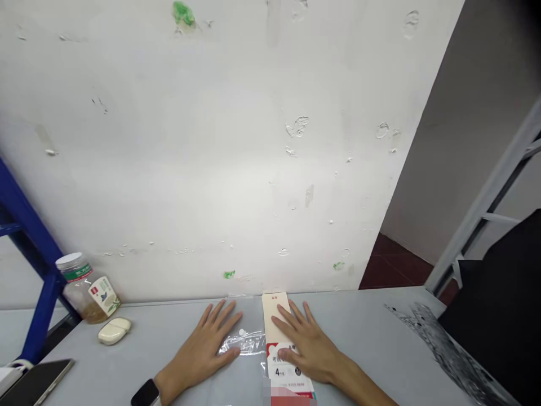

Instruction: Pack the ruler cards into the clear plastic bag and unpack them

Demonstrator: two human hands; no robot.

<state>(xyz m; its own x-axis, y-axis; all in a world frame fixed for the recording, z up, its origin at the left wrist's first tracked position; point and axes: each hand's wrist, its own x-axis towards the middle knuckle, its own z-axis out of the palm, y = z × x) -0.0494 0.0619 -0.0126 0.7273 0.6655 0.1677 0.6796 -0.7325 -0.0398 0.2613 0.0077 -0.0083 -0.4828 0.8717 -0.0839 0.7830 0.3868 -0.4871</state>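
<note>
Two bare hands press flat on a grey bench (359, 327), apart from each other, fingers spread and clamped on nothing. The right hand (313, 347) lies across a narrow cream packet (274, 307) with a red-and-white label, its far end close to the scuffed white wall (236, 169). The left hand (203, 347), a smartwatch (146, 393) at its wrist, rests at a clear plastic sleeve (250, 343) just left of the packet; whether the two are joined cannot be told.

The moment appears to be one of holding or smoothing flat. Lifting either item would call for a fingertip under an edge, and the thin film could crease or cling to the bench.

At far left stand a white-lidded clear jar (88, 293) and, just nearer, a cream oval case (114, 331); a dark phone (42, 383) lies at near left. A black object (502, 316) looms at right. The wall limits reach beyond the packet, whose near end is obscured by pixelation.
</note>
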